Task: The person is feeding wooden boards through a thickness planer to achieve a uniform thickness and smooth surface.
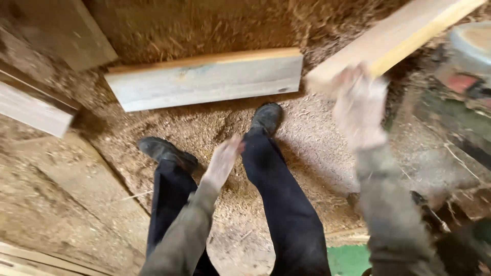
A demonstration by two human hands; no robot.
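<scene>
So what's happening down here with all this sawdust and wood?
A person stands on a sawdust-covered floor, seen from above. Their right hand, blurred with motion, grips the near end of a pale wooden plank that runs up to the right. The left hand hangs open and empty above the legs. Another short board lies flat on the sawdust just past the black shoes.

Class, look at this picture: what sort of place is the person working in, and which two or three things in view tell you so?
Probably a sawmill or woodworking shed. Sawdust covers the floor, a cut plank lies on it, and the right hand holds the end of another board.
</scene>
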